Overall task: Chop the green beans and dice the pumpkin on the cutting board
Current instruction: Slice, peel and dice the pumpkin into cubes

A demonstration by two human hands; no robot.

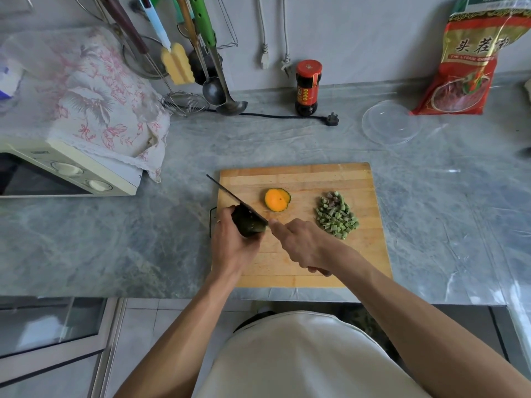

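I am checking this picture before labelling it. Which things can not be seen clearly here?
Head view:
- Knife handle: hidden inside the right hand.
- Held pumpkin piece: cut face and blade depth hidden by left hand and blade.
- Jar label: too small.
- Red bag: top cut off by the edge.

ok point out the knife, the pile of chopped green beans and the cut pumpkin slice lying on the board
knife (230, 196): head view, on the middle of the dark blade.
chopped green beans (336, 215): head view, on the centre of the pile.
pumpkin slice (276, 199): head view, on its orange cut face.
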